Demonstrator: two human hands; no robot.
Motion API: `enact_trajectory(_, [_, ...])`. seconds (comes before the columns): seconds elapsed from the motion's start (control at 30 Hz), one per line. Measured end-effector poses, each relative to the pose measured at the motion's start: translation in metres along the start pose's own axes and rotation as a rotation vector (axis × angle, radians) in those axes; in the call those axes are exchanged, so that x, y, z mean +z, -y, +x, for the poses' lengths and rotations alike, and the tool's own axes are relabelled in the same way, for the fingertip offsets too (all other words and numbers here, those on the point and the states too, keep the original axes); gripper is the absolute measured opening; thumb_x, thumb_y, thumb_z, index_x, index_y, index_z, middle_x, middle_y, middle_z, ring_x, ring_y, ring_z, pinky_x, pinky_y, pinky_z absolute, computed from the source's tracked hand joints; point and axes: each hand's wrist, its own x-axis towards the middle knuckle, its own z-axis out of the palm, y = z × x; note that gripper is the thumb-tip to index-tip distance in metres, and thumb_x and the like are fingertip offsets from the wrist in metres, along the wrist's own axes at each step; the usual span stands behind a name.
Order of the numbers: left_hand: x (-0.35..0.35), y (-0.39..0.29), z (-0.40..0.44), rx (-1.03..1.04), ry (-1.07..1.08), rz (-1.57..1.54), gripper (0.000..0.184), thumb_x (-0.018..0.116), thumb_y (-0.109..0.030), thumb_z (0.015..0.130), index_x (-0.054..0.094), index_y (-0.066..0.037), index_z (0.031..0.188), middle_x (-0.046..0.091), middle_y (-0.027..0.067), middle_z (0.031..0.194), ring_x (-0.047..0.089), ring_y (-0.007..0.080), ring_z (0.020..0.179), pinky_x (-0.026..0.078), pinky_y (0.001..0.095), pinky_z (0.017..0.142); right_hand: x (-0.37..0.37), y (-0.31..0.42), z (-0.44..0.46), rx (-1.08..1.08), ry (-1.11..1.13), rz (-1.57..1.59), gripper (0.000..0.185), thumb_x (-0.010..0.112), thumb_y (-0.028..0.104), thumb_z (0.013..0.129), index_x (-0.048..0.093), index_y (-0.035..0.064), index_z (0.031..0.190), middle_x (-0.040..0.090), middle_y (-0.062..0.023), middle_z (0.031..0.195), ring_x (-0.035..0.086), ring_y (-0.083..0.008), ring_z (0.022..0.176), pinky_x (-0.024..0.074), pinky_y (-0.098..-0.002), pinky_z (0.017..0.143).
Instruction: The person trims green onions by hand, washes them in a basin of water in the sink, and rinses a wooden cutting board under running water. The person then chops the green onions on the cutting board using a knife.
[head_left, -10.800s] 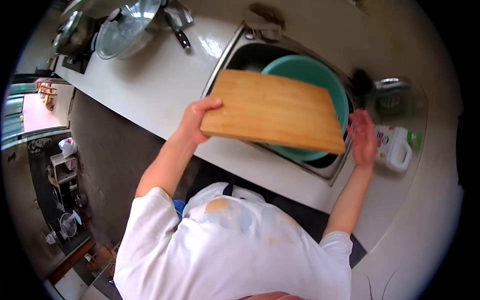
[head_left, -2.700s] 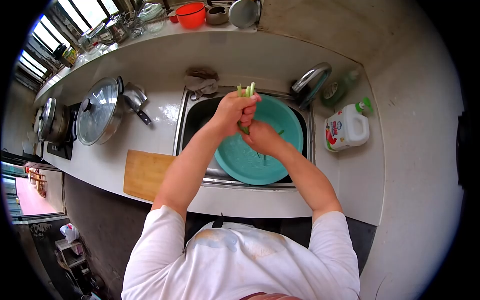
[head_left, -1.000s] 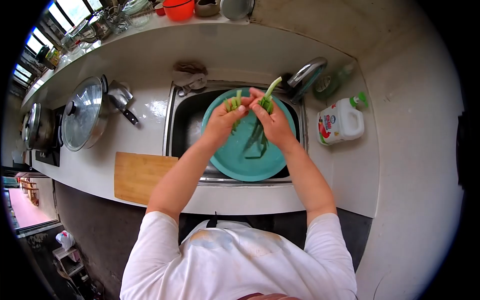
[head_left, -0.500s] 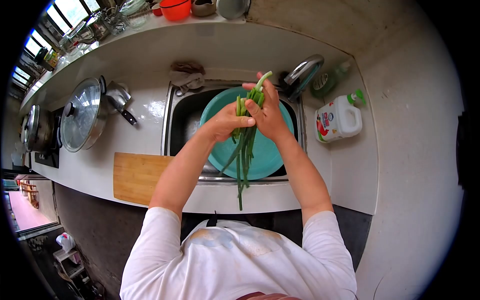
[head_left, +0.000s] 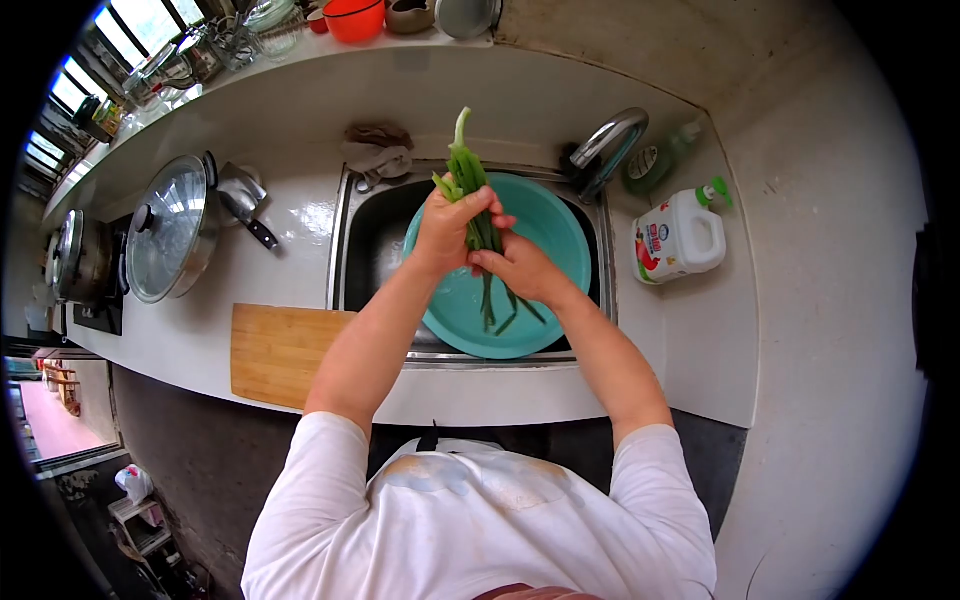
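A bunch of green onions is held over a teal basin in the sink. My left hand is wrapped round its upper stalks, below the pale ends that point away from me. Just below, my right hand is closed on the darker green part. The leaf tips hang down toward me over the basin. Parts of the stalks are hidden behind my fingers.
The basin stands in a metal sink under a chrome faucet. Right of it is a white jug with a green cap. To the left are a wooden board, a knife and a lidded pan.
The green onions have shifted left and away from me, with less of the leaves hanging down. My right hand has slid down the bunch, below my left hand.
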Motion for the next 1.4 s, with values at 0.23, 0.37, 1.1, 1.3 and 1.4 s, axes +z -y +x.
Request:
enact_trajectory(0.23, [-0.008,-0.007,-0.002,-0.331,-0.060,-0.019,0.016,0.055,-0.011,0.081,0.045,-0.005,0.070,0.040,0.0030,0.057,0.036,0.0119,0.046,0.028,0.0265,0.042,0.000,0.009,-0.004,-0.116,0.014,-0.710,0.029,0.057,0.022,0.082,0.056,0.0004,0.102,0.061,-0.0171,0.095,0.058,-0.0321,0.089,0.0456,-0.0374,0.078])
enact_trajectory(0.37, [-0.015,-0.009,-0.004,-0.493,0.012,0.017,0.018,0.054,-0.008,0.079,0.043,-0.006,0.065,0.038,0.0021,0.055,0.033,0.0113,0.044,0.025,0.0265,0.040,0.004,0.007,-0.006,-0.112,0.119,-0.915,0.025,0.056,0.023,0.083,0.059,0.0022,0.097,0.062,-0.0157,0.093,0.058,-0.0316,0.089,0.0453,-0.0376,0.078])
enact_trajectory(1.1, [-0.012,0.036,-0.020,-0.207,0.078,0.248,0.042,0.062,-0.008,0.080,0.047,-0.002,0.118,0.052,0.0032,0.114,0.048,0.0127,0.106,0.037,0.0283,0.091,-0.013,-0.036,-0.005,-0.296,-0.642,0.050,0.039,0.045,0.033,0.092,0.056,0.0031,0.115,0.055,-0.0116,0.120,0.030,-0.0270,0.129,0.0278,-0.0321,0.101])
enact_trajectory(1.3, [-0.009,0.043,-0.020,-0.327,0.088,0.142,0.042,0.065,-0.013,0.078,0.048,-0.002,0.115,0.054,0.0046,0.106,0.052,0.0152,0.098,0.042,0.0303,0.085,-0.017,-0.030,0.013,-0.302,-0.663,-0.159,0.046,0.045,0.041,0.091,0.055,0.0035,0.116,0.055,-0.0081,0.119,0.032,-0.0251,0.127,0.0265,-0.0338,0.102])
enact_trajectory(1.4, [-0.011,0.041,-0.017,-0.378,0.016,0.158,0.036,0.063,-0.012,0.076,0.052,-0.002,0.109,0.058,0.0074,0.099,0.057,0.0180,0.089,0.046,0.0328,0.079,-0.021,-0.028,0.017,-0.302,-0.662,-0.315,0.051,0.049,0.046,0.088,0.054,0.0052,0.118,0.060,-0.0085,0.109,0.041,-0.0249,0.120,0.0328,-0.0336,0.098])
